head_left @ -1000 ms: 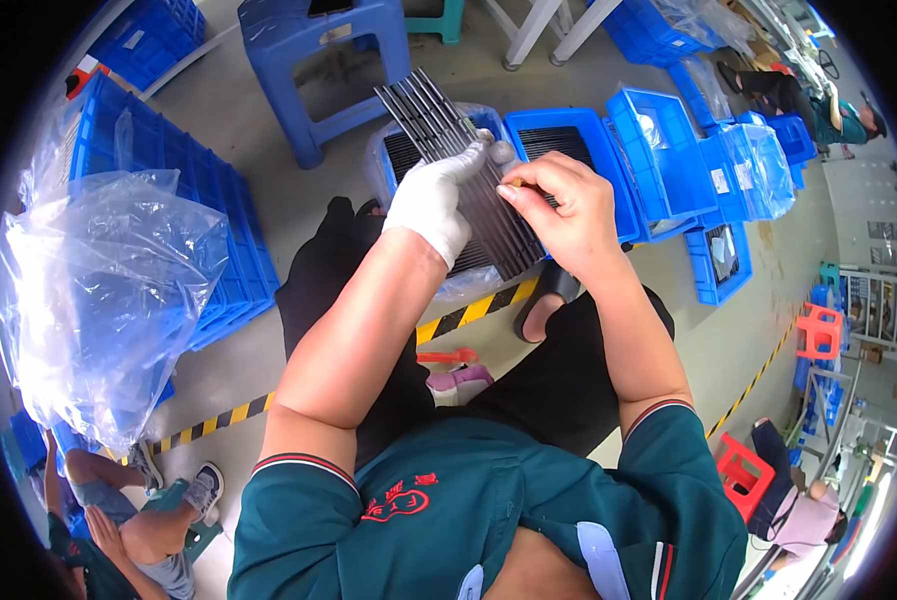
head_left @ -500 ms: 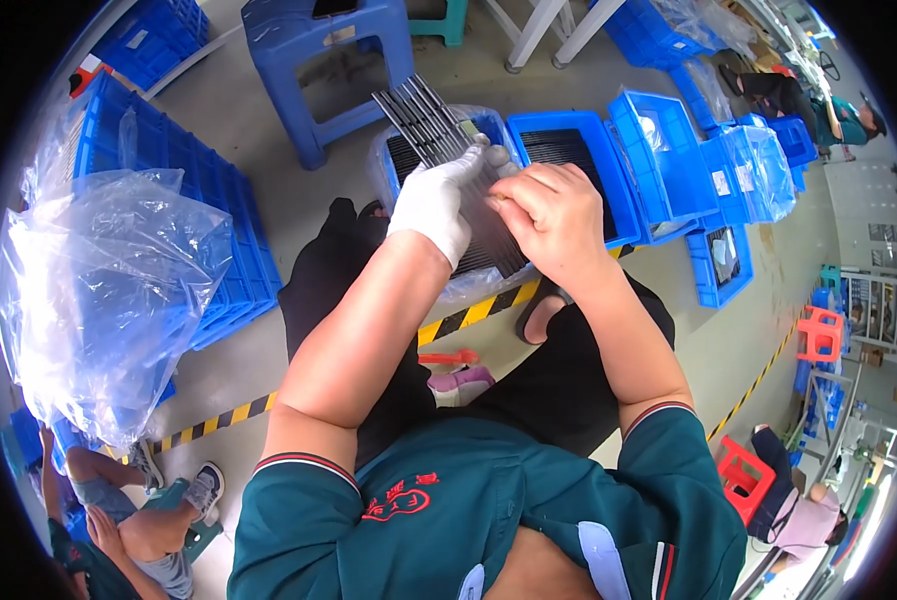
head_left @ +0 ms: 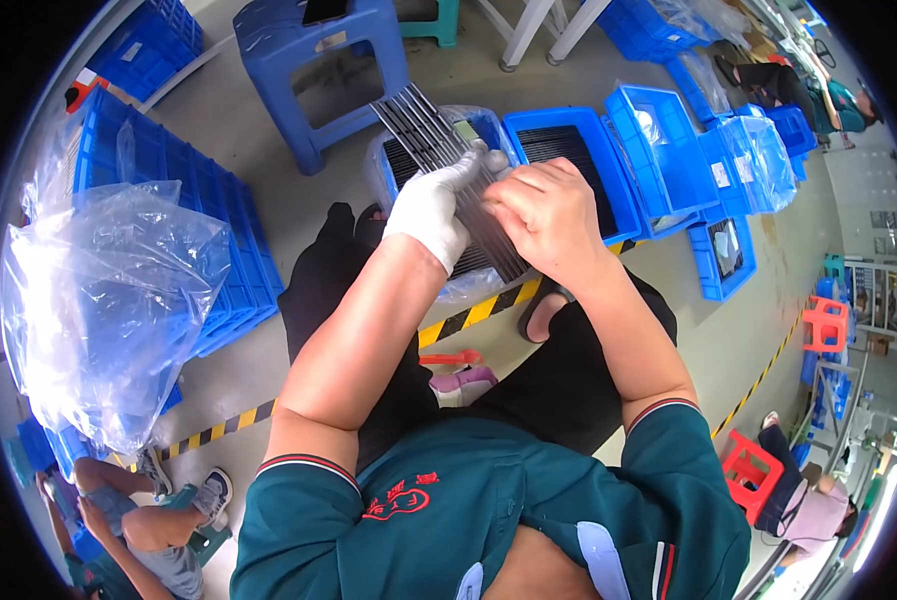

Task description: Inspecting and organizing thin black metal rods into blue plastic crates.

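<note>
R hand (head_left: 546,212) had shifted slightly left vs earlier, bunched at dark rods (head_left: 418,128) (can't tell if pinching) that gloved L hand (head_left: 428,212) gripped above blue bin (head_left: 492,124), ends past its far edge, prob. mid-fingering thru, needing steady hold next.

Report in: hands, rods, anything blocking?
Gloved left hand holding dark rods. Bare right hand at the rods. Blue bin beneath. No obstruction visible.

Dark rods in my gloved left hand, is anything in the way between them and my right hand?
Nothing visible is. Your right hand is curled right at the dark rods, beside the white-gloved left hand gripping them; exact contact is hidden.
</note>
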Tool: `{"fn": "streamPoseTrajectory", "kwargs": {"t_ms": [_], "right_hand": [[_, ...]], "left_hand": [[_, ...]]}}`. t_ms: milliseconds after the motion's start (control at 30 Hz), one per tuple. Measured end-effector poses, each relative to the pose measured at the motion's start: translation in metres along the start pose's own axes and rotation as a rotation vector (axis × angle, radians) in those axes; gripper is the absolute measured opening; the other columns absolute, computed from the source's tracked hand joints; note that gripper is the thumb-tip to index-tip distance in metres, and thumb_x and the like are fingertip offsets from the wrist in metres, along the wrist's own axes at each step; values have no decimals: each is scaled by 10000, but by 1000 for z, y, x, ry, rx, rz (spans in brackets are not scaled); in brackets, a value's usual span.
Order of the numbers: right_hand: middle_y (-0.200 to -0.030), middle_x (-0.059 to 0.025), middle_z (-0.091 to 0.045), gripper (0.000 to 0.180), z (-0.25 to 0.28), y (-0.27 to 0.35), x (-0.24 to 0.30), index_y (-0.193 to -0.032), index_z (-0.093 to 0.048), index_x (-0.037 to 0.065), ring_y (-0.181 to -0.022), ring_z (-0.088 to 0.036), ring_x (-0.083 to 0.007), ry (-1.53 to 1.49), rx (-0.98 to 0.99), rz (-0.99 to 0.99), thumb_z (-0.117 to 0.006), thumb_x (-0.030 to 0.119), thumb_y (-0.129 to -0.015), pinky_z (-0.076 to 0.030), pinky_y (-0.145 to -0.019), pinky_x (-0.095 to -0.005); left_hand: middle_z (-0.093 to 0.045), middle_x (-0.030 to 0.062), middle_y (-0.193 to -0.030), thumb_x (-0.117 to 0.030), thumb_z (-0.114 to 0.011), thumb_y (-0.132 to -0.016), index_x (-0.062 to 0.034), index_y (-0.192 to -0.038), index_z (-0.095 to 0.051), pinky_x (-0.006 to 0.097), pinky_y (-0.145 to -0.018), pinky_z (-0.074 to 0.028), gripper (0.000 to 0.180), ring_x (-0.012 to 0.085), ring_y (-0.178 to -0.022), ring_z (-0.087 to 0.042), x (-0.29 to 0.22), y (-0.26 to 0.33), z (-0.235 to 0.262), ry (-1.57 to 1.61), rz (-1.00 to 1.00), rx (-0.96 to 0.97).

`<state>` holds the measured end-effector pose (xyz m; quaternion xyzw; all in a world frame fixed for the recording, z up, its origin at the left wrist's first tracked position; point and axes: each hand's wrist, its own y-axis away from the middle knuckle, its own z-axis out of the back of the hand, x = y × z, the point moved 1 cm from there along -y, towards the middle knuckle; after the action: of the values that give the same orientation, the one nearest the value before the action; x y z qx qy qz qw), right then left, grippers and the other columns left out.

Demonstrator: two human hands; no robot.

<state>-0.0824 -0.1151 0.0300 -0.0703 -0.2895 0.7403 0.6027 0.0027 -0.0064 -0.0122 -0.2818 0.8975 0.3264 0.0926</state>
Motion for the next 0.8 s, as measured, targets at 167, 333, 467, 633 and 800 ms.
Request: {"fn": "streamPoseTrajectory", "kwargs": {"t_ms": [167, 333, 467, 633, 800], "right_hand": [[-711, -25, -606, 115, -3, 1, -1, -747, -636, 105, -672, -611, -227, -14, -53, -33, -736, 104, -689, -437, -656, -354], [-715, -46, -634, 101, -3, 1, 4, -748, -650, 73, -648, -608, -247, -11, -126, -23, -739, 90, -703, -460, -626, -342], [-714, -62, -634, 110, -4, 3, 7, -766, -652, 58, -658, -617, -251, -63, -239, -50, -744, 83, -710, -477, -615, -343], [-729, -52, -620, 113, 7, -5, 1, -762, -637, 74, -655, -605, -250, -48, -117, 103, -738, 95, -716, -476, -605, -343], [-735, -74, -639, 99, 3, -2, 5, -798, -662, 23, -627, -597, -187, -185, -131, -106, -738, 1, -739, -453, -539, -269]], "left_hand": [[-671, 135, -930, -86, -596, -918, -7, -1044, -621, 390, -780, -529, 151, 260, -843, -644, -2, -3, 1, -40, -69, 31], [-676, 130, -904, -77, -626, -891, -11, -1013, -616, 363, -737, -528, 139, 236, -806, -645, 3, 0, -3, -131, -207, 37], [-668, 118, -910, -83, -613, -901, -13, -1015, -610, 331, -720, -507, 134, 215, -792, -625, 3, 2, -5, -149, -214, 85], [-647, 139, -906, -35, -574, -902, -24, -1027, -577, 356, -763, -501, 125, 244, -825, -618, 3, 5, -9, -47, -168, 157], [-665, 142, -877, -38, -581, -901, 8, -983, -588, 341, -728, -515, 95, 248, -791, -637, 0, 7, -12, -53, -164, 137]]}}
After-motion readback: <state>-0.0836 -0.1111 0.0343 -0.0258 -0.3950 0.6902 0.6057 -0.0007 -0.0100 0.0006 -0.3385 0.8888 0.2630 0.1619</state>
